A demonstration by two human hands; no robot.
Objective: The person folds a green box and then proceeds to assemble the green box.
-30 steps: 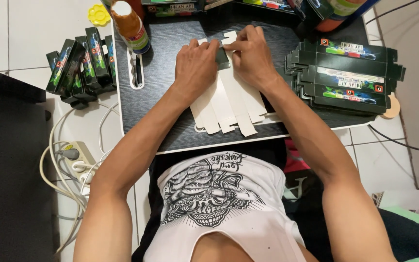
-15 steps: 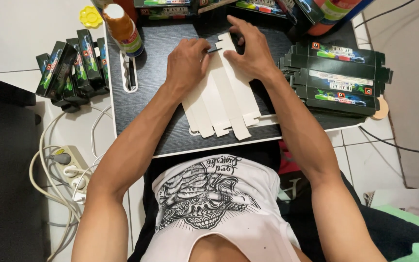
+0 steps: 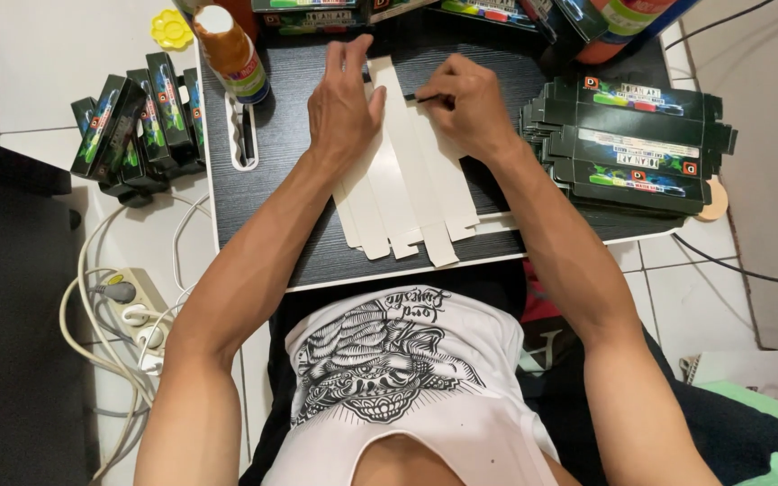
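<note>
Hands have slid toward the upper centre of the frame: our left hand (image 3: pixel 344 103) now presses flat, fingers spread, on the fanned white carton blanks (image 3: pixel 402 180), while our right hand (image 3: pixel 465 108) pinches a thin dark tool (image 3: pixel 420 97) against them, so work continues along the strips.

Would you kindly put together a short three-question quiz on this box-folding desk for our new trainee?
1. True or false: the left hand lies flat on the white unfolded carton blanks.
2. Where is the stack of flat dark printed cartons? A) to the person's right on the desk B) on the floor C) in the person's lap
3. Fill in: the right hand pinches a thin ____ tool over the blanks.

Key: 1 true. 2 A. 3 dark; what kind of tool it is cannot be told.
</note>
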